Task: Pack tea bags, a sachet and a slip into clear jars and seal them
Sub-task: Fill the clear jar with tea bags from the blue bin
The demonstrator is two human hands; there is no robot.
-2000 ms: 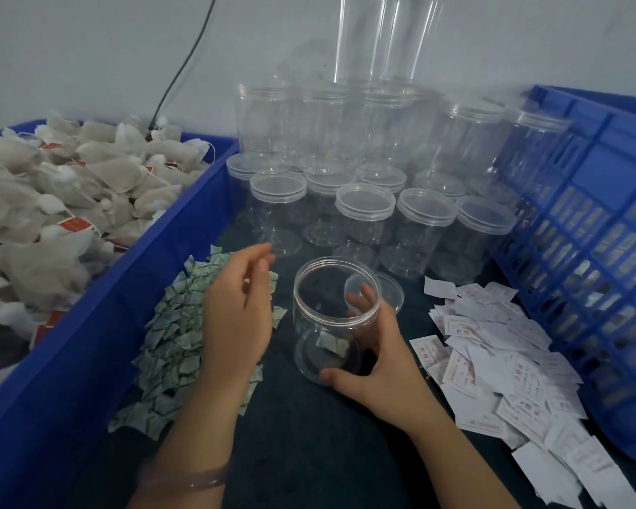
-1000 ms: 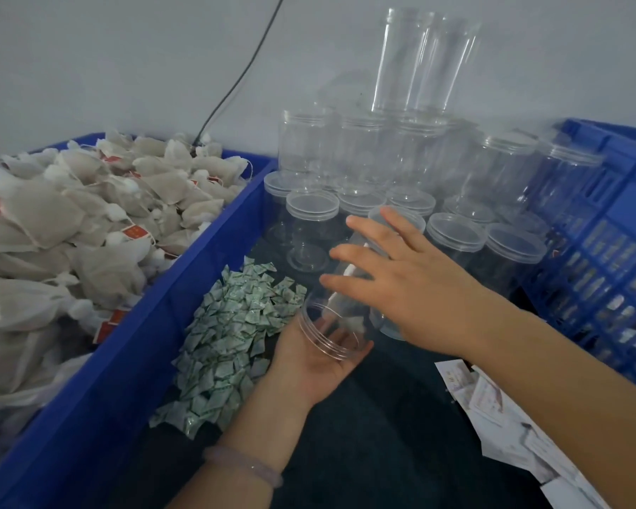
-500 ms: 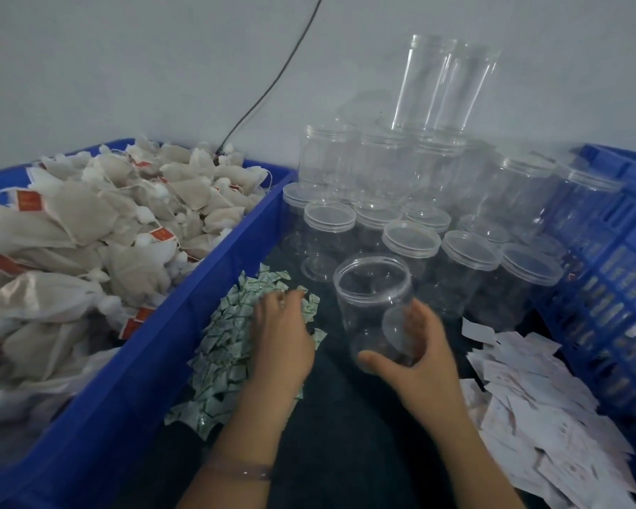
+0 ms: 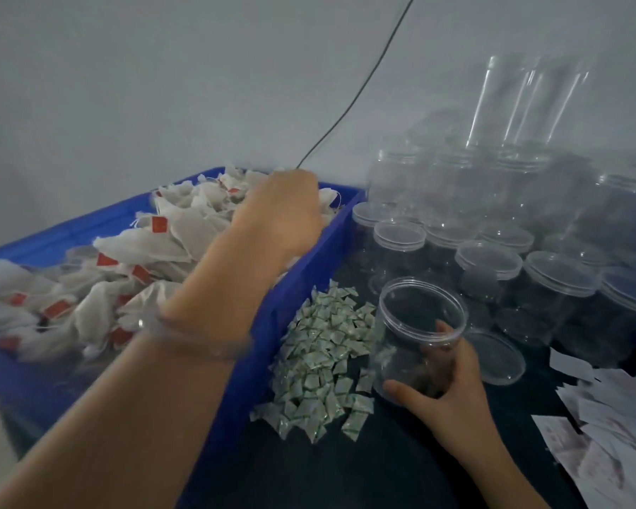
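My right hand (image 4: 452, 387) grips an open clear jar (image 4: 419, 325) that stands on the dark table, thumb across its front and fingers behind it. What lies inside the jar is too blurred to tell. The jar's lid (image 4: 496, 358) lies flat just behind my right hand. My left hand (image 4: 280, 214) reaches over the pile of white tea bags (image 4: 162, 244) in the blue bin (image 4: 302, 288). Its fingers point down into the bags and are hidden. A heap of small green sachets (image 4: 320, 361) lies between the bin and the jar. White paper slips (image 4: 610, 435) lie at the right.
Several lidded clear jars (image 4: 489, 266) stand in rows behind the open jar, with more stacked higher against the grey wall. A black cable (image 4: 346, 112) runs down the wall behind the bin. The bin's blue wall borders the sachets on the left.
My left hand has left the sachet heap and moved up and left into the tea bag bin. My right hand keeps its grip on the jar.
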